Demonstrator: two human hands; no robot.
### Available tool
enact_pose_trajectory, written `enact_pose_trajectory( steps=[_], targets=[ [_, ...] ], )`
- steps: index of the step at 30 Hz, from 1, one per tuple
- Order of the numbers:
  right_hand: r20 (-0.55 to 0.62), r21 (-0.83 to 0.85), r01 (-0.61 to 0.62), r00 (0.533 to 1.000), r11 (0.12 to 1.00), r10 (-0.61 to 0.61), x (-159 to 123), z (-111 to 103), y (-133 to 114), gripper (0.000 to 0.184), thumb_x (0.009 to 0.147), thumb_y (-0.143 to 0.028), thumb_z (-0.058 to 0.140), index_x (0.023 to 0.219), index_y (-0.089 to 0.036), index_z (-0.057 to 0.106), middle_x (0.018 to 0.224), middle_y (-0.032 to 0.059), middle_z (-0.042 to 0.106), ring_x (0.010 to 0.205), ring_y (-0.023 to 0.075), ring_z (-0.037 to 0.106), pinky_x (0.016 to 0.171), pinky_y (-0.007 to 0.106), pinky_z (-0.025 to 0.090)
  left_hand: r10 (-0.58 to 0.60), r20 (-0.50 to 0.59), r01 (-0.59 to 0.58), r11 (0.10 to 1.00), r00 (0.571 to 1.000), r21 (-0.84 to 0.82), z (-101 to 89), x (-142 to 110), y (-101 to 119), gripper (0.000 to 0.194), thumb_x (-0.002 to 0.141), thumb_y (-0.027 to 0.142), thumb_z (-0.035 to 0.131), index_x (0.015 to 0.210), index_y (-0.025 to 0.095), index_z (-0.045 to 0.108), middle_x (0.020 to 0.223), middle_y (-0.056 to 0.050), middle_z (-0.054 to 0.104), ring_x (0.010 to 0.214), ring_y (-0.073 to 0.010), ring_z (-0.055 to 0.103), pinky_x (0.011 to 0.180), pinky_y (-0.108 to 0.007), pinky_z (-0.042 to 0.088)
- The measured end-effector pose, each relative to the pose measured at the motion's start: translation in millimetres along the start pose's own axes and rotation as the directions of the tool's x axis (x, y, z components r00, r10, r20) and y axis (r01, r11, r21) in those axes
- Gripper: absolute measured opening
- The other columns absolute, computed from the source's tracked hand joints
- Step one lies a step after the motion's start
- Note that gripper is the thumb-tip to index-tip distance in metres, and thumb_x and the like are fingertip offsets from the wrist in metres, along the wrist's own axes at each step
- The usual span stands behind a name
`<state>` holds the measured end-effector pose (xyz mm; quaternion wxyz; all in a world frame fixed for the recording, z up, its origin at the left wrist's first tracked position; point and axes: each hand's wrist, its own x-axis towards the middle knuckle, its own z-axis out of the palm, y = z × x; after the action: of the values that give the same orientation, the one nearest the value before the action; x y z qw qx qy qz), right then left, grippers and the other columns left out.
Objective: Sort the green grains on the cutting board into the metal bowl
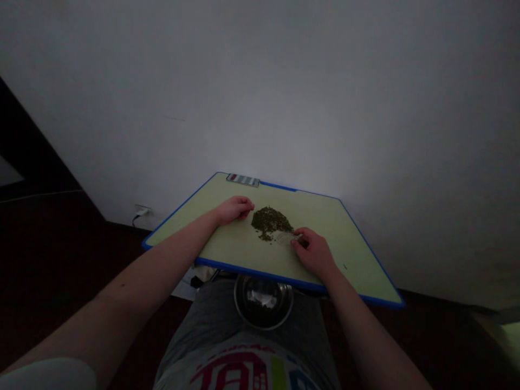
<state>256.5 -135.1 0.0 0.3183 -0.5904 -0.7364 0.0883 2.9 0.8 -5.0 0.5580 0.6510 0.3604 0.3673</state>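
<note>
A heap of small dark green-brown bits (270,219), perhaps beans or dried grains, lies on the pale yellow tabletop (239,249). At the heap's near right edge, my right hand (314,252) grips a clear, ridged piece, like a plastic lid or shallow dish (284,237), between thumb and fingers. Left of the heap, my left hand (235,210) rests over the tabletop with its fingers curled together. Whatever may be in that pinch is too small to make out. On my lap below the table edge sits a shiny metal bowl (264,303) with some dark contents at its bottom.
A phone (242,180) with a lit screen lies at the table's far left edge, near the white wall (284,97). Blue trim borders the table. A plug with a cable (141,212) is in the wall at left. A small dark speck (345,266) lies right of my hand.
</note>
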Motion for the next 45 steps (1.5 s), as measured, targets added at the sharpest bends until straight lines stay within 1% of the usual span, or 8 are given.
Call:
enact_pose_trajectory(
  steps=[8, 17, 27, 31, 45],
  targets=[
    [0.018, -0.036, 0.007, 1.0, 0.999, -0.007, 0.9, 0.2, -2.4, 0.023, 0.076, -0.033, 0.048, 0.093, -0.02, 0.057, 0.06, -0.0017, 0.06, 0.051, 0.0121, 0.051, 0.054, 0.024, 0.035, 0.013, -0.002, -0.013, 1.0, 1.0, 0.018, 1.0, -0.3, 1.6, 0.018, 0.07, 0.03, 0.059, 0.066, 0.014, 0.051, 0.046, 0.004, 0.046, 0.039, -0.0052, 0.041, 0.04, -0.02, 0.029],
    [-0.02, -0.072, 0.001, 1.0, 0.997, -0.003, 2.5, 2.8, -1.1, 0.023, 0.078, -0.032, 0.047, 0.094, -0.019, 0.057, 0.061, -0.0009, 0.06, 0.054, 0.0128, 0.052, 0.055, 0.023, 0.035, 0.009, 0.002, -0.009, 1.0, 1.0, 0.01, 0.7, 1.1, -0.5, 0.019, 0.07, 0.03, 0.059, 0.066, 0.014, 0.05, 0.047, 0.004, 0.046, 0.038, -0.0052, 0.041, 0.039, -0.019, 0.028],
    [-0.072, -0.113, -0.058, 0.996, 0.992, 0.05, 3.9, 2.2, -2.2, 0.023, 0.077, -0.033, 0.048, 0.094, -0.02, 0.057, 0.064, 0.0003, 0.062, 0.058, 0.0144, 0.055, 0.057, 0.025, 0.036, 0.011, -0.006, -0.011, 1.0, 1.0, -0.004, 1.2, -0.4, 0.7, 0.02, 0.069, 0.03, 0.06, 0.066, 0.014, 0.051, 0.047, 0.003, 0.046, 0.039, -0.005, 0.041, 0.04, -0.019, 0.029],
    [-0.048, -0.092, -0.037, 0.998, 0.995, 0.033, 2.9, 1.7, -1.7, 0.022, 0.077, -0.033, 0.048, 0.092, -0.02, 0.057, 0.061, -0.0007, 0.061, 0.055, 0.0137, 0.054, 0.055, 0.024, 0.035, 0.002, -0.008, -0.002, 0.999, 1.0, -0.037, 1.5, 0.1, 0.5, 0.019, 0.068, 0.03, 0.061, 0.065, 0.013, 0.051, 0.047, 0.004, 0.046, 0.038, -0.005, 0.041, 0.039, -0.019, 0.028],
    [0.014, -0.029, 0.004, 1.0, 1.0, -0.004, 3.1, 0.9, -3.1, 0.025, 0.077, -0.033, 0.048, 0.095, -0.02, 0.058, 0.061, -0.0012, 0.061, 0.055, 0.013, 0.053, 0.056, 0.024, 0.037, 0.002, 0.001, -0.002, 1.0, 1.0, -0.03, 0.4, 1.1, -1.0, 0.018, 0.069, 0.03, 0.06, 0.067, 0.014, 0.051, 0.047, 0.004, 0.046, 0.039, -0.005, 0.041, 0.039, -0.019, 0.028]
  ],
)
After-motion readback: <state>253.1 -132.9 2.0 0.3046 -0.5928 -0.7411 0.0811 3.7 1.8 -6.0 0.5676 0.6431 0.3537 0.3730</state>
